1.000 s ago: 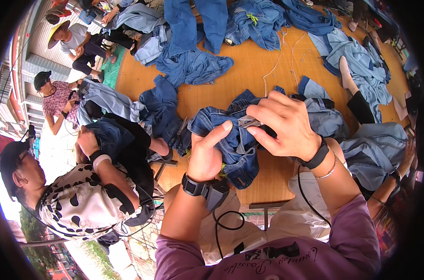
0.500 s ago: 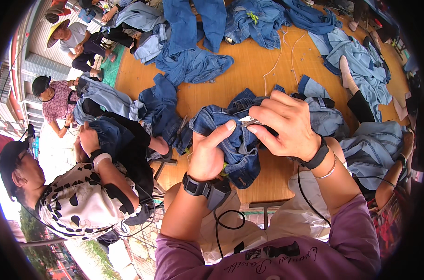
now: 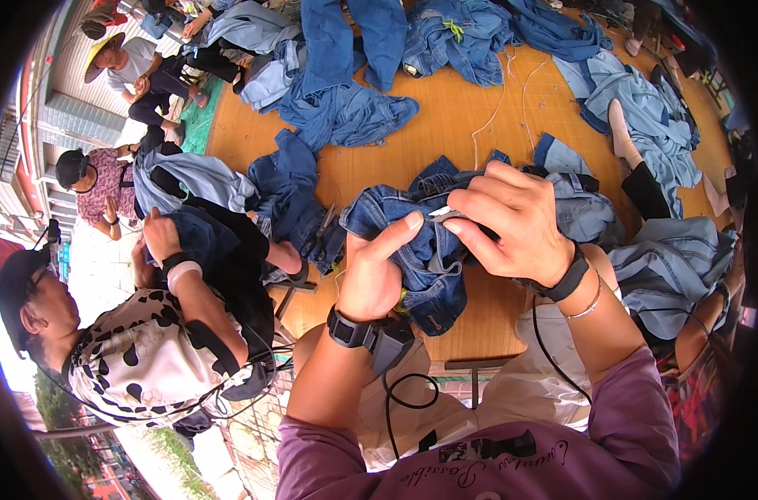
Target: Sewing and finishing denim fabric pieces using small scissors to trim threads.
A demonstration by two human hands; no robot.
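Note:
Dark blue jeans (image 3: 435, 287) lie bunched at the table's near side, with a waistband edge and a buttonhole showing. My left hand (image 3: 372, 275) is closed on them, its thumb lying along the cloth and its fingers hidden behind it. Thread snips (image 3: 440, 213) sit in my right hand (image 3: 512, 218), mostly covered by the curled fingers. Their pale metal tips point left over the denim, close to my left thumb. Whether the blades are parted I cannot tell.
More denim garments (image 3: 345, 112) lie across the wooden table (image 3: 445, 121), with loose threads (image 3: 502, 104) among them. Light blue denim (image 3: 670, 267) lies to the right. A person in a spotted shirt (image 3: 158, 342) sits close on my left, handling denim. Black cables (image 3: 412, 392) hang below my wrists.
My hands and the snips have barely shifted over the jeans. At the left, the neighbour's hand has moved slightly, and a person farther off has lowered their head and shifted their hands.

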